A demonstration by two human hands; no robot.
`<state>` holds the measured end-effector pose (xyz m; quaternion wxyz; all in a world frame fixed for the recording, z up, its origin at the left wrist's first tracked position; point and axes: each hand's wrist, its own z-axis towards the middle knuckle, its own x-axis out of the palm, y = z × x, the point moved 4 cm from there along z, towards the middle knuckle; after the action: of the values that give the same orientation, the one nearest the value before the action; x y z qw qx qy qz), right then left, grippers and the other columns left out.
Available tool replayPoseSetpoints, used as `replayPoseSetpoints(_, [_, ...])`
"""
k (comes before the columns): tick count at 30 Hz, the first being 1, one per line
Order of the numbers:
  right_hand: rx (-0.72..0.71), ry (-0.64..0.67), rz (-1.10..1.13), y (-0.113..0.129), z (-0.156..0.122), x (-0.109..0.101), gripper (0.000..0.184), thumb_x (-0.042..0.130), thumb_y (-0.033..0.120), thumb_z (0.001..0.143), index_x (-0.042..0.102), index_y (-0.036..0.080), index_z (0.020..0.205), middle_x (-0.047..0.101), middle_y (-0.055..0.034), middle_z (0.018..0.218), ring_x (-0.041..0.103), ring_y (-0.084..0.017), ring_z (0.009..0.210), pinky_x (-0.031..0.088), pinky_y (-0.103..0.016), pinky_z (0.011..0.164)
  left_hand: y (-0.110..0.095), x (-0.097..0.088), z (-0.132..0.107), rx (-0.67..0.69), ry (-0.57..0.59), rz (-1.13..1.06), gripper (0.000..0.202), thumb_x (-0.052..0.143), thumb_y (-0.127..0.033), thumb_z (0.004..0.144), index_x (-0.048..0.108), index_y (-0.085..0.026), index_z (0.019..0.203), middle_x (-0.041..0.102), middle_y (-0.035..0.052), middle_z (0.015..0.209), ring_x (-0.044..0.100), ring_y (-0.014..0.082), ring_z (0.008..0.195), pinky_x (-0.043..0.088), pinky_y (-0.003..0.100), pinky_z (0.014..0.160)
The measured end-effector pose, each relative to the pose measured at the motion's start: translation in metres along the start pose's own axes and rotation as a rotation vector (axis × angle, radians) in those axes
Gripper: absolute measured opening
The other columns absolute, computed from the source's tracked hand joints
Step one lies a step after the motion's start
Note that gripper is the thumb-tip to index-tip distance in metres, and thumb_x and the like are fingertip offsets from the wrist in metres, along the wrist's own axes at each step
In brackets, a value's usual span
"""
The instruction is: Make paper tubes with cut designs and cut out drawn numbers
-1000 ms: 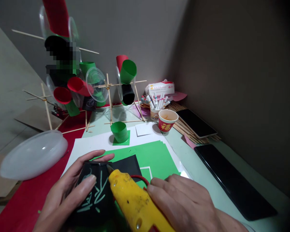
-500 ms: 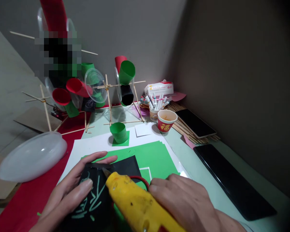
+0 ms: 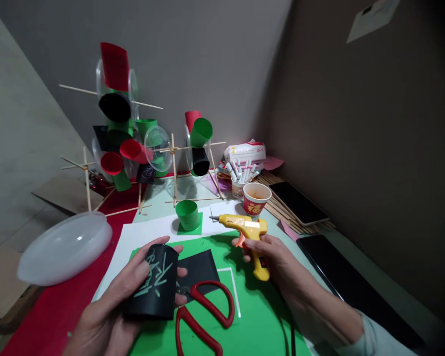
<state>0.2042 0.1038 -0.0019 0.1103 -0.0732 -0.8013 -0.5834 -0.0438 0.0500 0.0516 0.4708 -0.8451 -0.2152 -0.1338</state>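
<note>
In my left hand [image 3: 118, 296] is a rolled black paper tube [image 3: 154, 284] with pale green pen strokes, fingers wrapped round it. My right hand [image 3: 269, 252] grips a yellow hot glue gun [image 3: 241, 222] by its handle, nozzle pointing left. Between the hands, red-handled scissors [image 3: 213, 301] lie on green paper [image 3: 259, 301], their blades partly hidden by my left fingers. Beneath them is a flat black paper piece [image 3: 200, 269]. A green paper tube [image 3: 187, 216] stands upright on a small green square, just beyond my left hand.
Stick frames holding clear discs and coloured paper tubes [image 3: 114, 106] stand at the back left. A white balloon [image 3: 65, 247] lies at the left. Farther right are a red paper cup [image 3: 256, 198], a cup of markers [image 3: 241, 180], wooden sticks [image 3: 278, 202] and a black phone-like slab [image 3: 352, 287].
The glue gun has moved away from the black tube, up and to the right, in my right hand. The black tube is tilted differently, and the scissors have come into full view.
</note>
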Motion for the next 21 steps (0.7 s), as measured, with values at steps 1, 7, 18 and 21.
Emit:
replayPoseSetpoints(1, [-0.005, -0.004, -0.029, -0.001, 0.002, -0.001, 0.029, 0.074, 0.039, 0.077, 0.073, 0.011, 0.086, 0.06, -0.0011, 0.067, 0.047, -0.01, 0.057, 0.031, -0.02, 0.049, -0.001, 0.001, 0.0, 0.016, 0.004, 0.029, 0.099, 0.085, -0.046, 0.069, 0.031, -0.026, 0.151, 0.079, 0.0159, 0.109, 0.078, 0.0344, 0.081, 0.064, 0.036, 0.077])
replayPoseSetpoints(7, [-0.035, 0.06, -0.147, 0.001, 0.003, 0.0, 0.026, 0.072, 0.035, 0.079, 0.075, 0.01, 0.084, 0.063, -0.0019, 0.068, 0.047, -0.009, 0.058, 0.028, -0.02, 0.05, -0.003, 0.002, 0.001, 0.141, 0.009, 0.185, 0.079, 0.086, -0.037, 0.069, 0.048, -0.034, 0.139, 0.068, 0.0095, 0.136, 0.077, 0.0243, 0.08, 0.064, 0.034, 0.077])
replayPoseSetpoints(18, [-0.061, 0.201, -0.41, 0.01, 0.01, -0.004, 0.029, 0.067, 0.039, 0.078, 0.071, 0.01, 0.076, 0.067, -0.0052, 0.062, 0.052, -0.011, 0.051, 0.035, -0.022, 0.049, -0.007, 0.002, -0.004, 0.354, 0.159, 0.374, 0.079, 0.076, -0.047, 0.075, 0.039, -0.037, 0.145, 0.068, 0.0096, 0.132, 0.074, 0.025, 0.079, 0.062, 0.033, 0.074])
replayPoseSetpoints(21, [-0.075, 0.221, -0.508, 0.012, 0.009, -0.006, 0.034, 0.063, 0.044, 0.083, 0.07, 0.011, 0.08, 0.074, -0.0094, 0.073, 0.055, -0.012, 0.055, 0.037, -0.023, 0.052, -0.009, -0.001, -0.004, 0.424, 0.239, 0.422, 0.076, 0.075, -0.049, 0.077, 0.04, -0.037, 0.144, 0.068, 0.0102, 0.131, 0.074, 0.0249, 0.08, 0.06, 0.033, 0.074])
